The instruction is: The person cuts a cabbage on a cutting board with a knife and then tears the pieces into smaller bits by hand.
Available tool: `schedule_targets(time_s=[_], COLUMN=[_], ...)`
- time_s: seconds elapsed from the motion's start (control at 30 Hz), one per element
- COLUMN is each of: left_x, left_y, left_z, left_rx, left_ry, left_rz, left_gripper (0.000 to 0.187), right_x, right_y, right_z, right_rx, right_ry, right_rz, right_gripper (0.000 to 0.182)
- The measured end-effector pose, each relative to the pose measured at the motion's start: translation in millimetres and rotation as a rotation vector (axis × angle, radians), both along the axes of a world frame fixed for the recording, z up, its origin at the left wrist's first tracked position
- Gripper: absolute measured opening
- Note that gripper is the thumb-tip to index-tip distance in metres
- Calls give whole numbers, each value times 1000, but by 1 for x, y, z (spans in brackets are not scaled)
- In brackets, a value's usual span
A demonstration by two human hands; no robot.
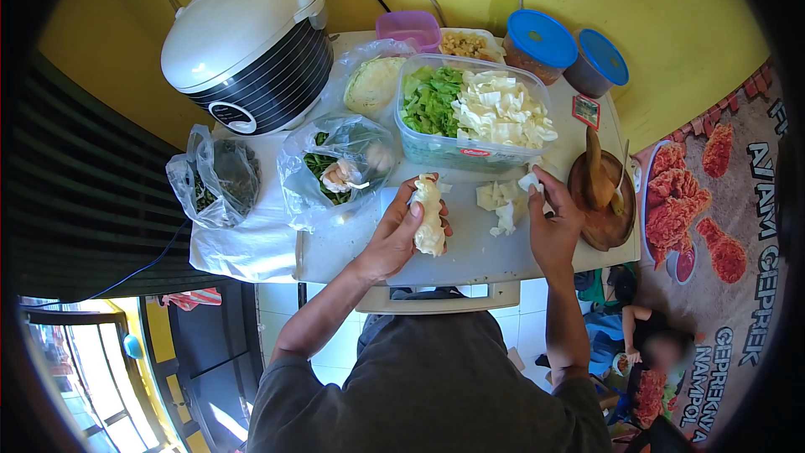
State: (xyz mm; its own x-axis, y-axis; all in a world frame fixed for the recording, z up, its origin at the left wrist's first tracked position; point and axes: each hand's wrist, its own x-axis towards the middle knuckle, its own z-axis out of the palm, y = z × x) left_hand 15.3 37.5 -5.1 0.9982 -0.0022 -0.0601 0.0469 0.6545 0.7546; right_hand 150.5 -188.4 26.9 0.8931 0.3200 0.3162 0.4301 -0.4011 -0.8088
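Observation:
My left hand is wrapped round a pale, elongated piece of cabbage held above the cutting board. Between the fingertips of my right hand is a small white scrap of cabbage leaf. Several loose cabbage scraps lie on the board between my hands. Just beyond stands a clear plastic container, with chopped green leaves on its left side and cut white cabbage on its right. A cut cabbage rests behind, in a plastic bag.
At the back left stands a rice cooker. Bags of greens and dark contents sit on the left. On the right is a stone mortar with a wooden pestle. Blue-lidded tubs line the back; another person is lower right.

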Motion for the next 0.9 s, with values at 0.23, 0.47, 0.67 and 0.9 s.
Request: schedule_targets(time_s=[0.23,0.47,0.67,0.9], left_x=[5,4,4,1], left_y=[1,-1,-10,-15], left_z=[1,3,7,15], left_rx=[-300,-315,-167,-144], left_ry=[79,1,-87,-99], left_rz=[-36,-33,13,73], left_gripper=[57,68,76,78], right_x=[-9,-3,-31,-49], right_y=[5,7,22,42], right_z=[-16,-16,14,13], right_rx=[-183,-125,130,230], right_ry=[-306,-352,105,148], right_rz=[290,226,486,572], right_gripper=[25,31,46,59])
